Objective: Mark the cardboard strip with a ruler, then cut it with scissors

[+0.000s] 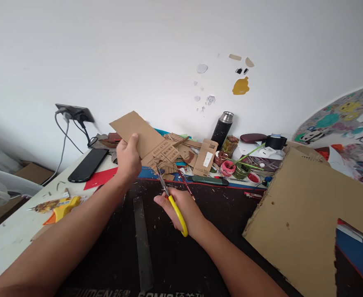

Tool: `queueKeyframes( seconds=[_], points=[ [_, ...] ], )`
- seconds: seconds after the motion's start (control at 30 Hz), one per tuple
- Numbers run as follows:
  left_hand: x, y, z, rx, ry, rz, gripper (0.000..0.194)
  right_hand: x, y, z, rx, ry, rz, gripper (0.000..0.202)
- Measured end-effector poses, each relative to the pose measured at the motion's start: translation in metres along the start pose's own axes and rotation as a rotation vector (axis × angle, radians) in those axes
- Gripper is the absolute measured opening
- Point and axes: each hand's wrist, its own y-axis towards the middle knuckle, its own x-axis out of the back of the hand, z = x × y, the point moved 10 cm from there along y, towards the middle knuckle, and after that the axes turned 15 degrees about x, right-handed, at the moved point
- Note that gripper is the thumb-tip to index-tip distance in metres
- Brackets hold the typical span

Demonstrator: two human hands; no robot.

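My left hand (128, 157) holds a flat piece of brown cardboard (139, 131) up above the desk, gripping its lower left edge. My right hand (181, 210) is closed around yellow-handled scissors (172, 201), with the blades pointing up at the cardboard's lower edge near its printed part. Both hands hover over a dark cutting mat (169, 255) strewn with small cardboard scraps.
A metal ruler (142, 243) lies on the mat. A large cardboard sheet (298, 218) covers the right side. A black phone (87, 165), red paper (101, 178) and a yellow glue gun (62, 208) lie left. A black flask (222, 128), paint pots (240, 170) and brushes stand at the back.
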Motion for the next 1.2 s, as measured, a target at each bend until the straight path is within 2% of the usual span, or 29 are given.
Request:
queueKeyframes(
  seconds=[0.1,0.23,0.33,0.6,0.77,1.0,1.2],
  points=[
    [0.006,0.011,-0.012,-0.015,-0.04,-0.023,0.032,-0.006,-0.001,0.002,0.021,0.006,0.037,0.045],
    [0.006,0.011,-0.019,-0.019,-0.046,-0.019,0.036,-0.014,-0.006,-0.013,-0.108,0.175,0.042,0.039],
    [0.003,0.008,-0.017,0.005,-0.042,-0.016,0.039,-0.017,-0.008,-0.02,-0.163,0.261,0.025,0.04],
    [-0.008,-0.002,-0.003,0.125,-0.074,0.003,0.041,-0.018,0.002,-0.013,-0.091,0.512,-0.043,0.042],
    [-0.022,-0.009,0.006,0.207,-0.035,0.115,0.046,-0.003,0.006,-0.016,-0.117,0.598,-0.173,0.051],
    [-0.03,-0.012,0.017,0.296,0.074,0.211,0.044,0.028,0.008,-0.028,-0.135,0.691,-0.406,0.062],
    [-0.028,-0.01,0.023,0.339,0.117,0.215,0.04,0.036,0.008,-0.031,-0.14,0.65,-0.44,0.072]
  ],
)
